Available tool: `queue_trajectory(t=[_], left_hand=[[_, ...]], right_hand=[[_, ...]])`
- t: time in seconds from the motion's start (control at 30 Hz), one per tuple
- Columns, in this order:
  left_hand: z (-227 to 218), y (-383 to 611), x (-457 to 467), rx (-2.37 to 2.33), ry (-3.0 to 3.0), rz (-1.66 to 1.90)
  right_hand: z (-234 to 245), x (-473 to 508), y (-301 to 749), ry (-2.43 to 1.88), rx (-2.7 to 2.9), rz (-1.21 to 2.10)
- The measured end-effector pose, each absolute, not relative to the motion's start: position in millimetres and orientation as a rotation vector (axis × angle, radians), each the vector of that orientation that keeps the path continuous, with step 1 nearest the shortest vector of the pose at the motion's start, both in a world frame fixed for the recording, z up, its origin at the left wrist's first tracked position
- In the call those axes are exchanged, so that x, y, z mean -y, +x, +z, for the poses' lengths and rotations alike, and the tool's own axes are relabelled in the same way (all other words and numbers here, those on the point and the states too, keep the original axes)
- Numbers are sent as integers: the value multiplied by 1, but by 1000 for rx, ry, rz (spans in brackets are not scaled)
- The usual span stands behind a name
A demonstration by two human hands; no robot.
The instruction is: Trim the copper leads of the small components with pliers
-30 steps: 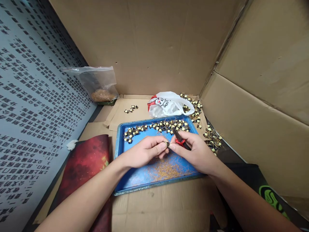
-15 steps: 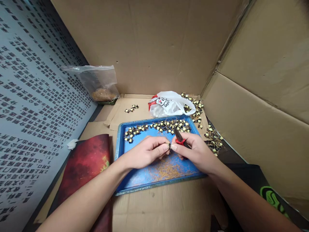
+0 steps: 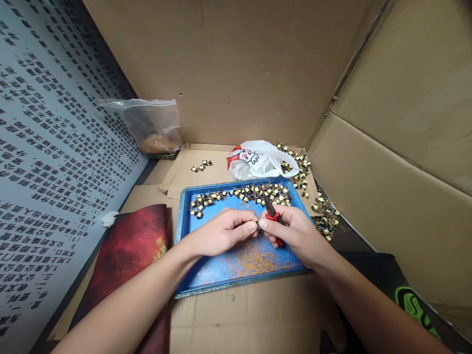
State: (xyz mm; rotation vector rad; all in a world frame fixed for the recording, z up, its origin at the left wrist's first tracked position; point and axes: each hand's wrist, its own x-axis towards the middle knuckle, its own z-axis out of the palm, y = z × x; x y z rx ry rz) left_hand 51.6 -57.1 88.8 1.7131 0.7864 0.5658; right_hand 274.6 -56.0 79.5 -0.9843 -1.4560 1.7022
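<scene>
Over the blue tray, my left hand pinches a small black wire-leaded coil component between thumb and fingers; most of it is hidden. My right hand grips red-handled cutters, their dark blades pointing up and away. The thumb and forefinger of that same hand also meet the component. Along the tray's far side lie several similar black and yellow components with copper wire leads. Cut wire bits cover the tray floor below my hands.
A white plastic bag and more components lie behind and right of the tray. At the back left stands a clear zip bag of wire bits. A red patterned mat lies left. Cardboard walls enclose the back and right.
My right hand has turned slightly, and the cutters have shifted a little left, showing more of their red handles. The component has tilted between my fingertips. My left hand stays nearly in place.
</scene>
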Motion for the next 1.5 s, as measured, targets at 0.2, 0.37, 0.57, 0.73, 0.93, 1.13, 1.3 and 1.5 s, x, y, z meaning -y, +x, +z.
queue_trajectory(t=[0.2,0.37,0.57,0.73,0.93,1.13,1.3,1.5], left_hand=[[99,54,59,-809,1937,631],[98,55,60,-814,1859,596],[94,56,62,-746,1685,642],[92,54,61,-786,1572,868],[86,52,58,-902,1564,996],[85,53,58,-925,1527,1102],[82,52,57,-960,1531,1133],[85,53,57,-904,1567,1111]], right_hand=[[82,54,280,-932,1461,1774],[84,53,283,-929,1536,1712],[82,52,285,-884,1377,1862],[82,46,292,-969,1236,1821],[81,47,293,-977,1452,1738],[78,46,291,-1017,1609,1562],[75,49,291,-985,1634,1579],[77,53,290,-949,1650,1566]])
